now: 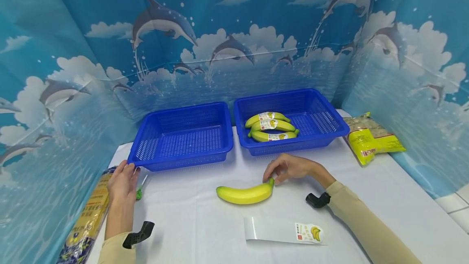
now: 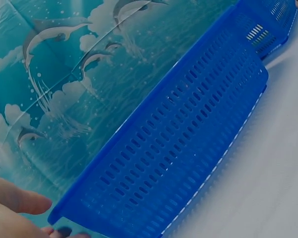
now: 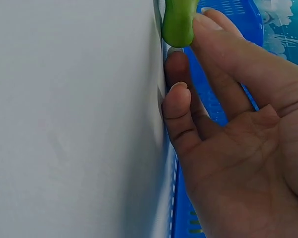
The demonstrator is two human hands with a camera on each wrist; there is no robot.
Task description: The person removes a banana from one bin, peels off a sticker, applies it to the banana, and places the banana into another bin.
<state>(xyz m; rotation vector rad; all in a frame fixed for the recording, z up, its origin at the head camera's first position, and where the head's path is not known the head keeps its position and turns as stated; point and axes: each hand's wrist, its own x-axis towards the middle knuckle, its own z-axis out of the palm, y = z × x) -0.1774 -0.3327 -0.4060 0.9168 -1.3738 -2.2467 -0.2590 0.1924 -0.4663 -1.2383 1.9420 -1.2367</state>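
A yellow banana (image 1: 244, 194) with green ends lies on the white table, its stem towards my right hand (image 1: 291, 168). That hand pinches the green stem (image 3: 180, 22) between thumb and fingers; the other fingers are bent beside it. Over at the left, my left hand (image 1: 122, 182) is at the near left corner of a blue basket (image 1: 183, 162), fingers loosely extended. The left wrist view has its thumb (image 2: 32, 202) close to the basket rim (image 2: 64, 210); contact is hard to tell. Nearer me lies a clear strip (image 1: 272, 231) with a banana label (image 1: 309, 232).
A second blue basket (image 1: 293, 145) holds 3 labelled bananas (image 1: 272, 125). A yellow bag (image 1: 373, 141) lies right of it. Along the left edge is a long yellow package (image 1: 86, 219), with a small green item (image 1: 139, 194) near my left hand. A dolphin-printed curtain (image 1: 227, 31) surrounds the table.
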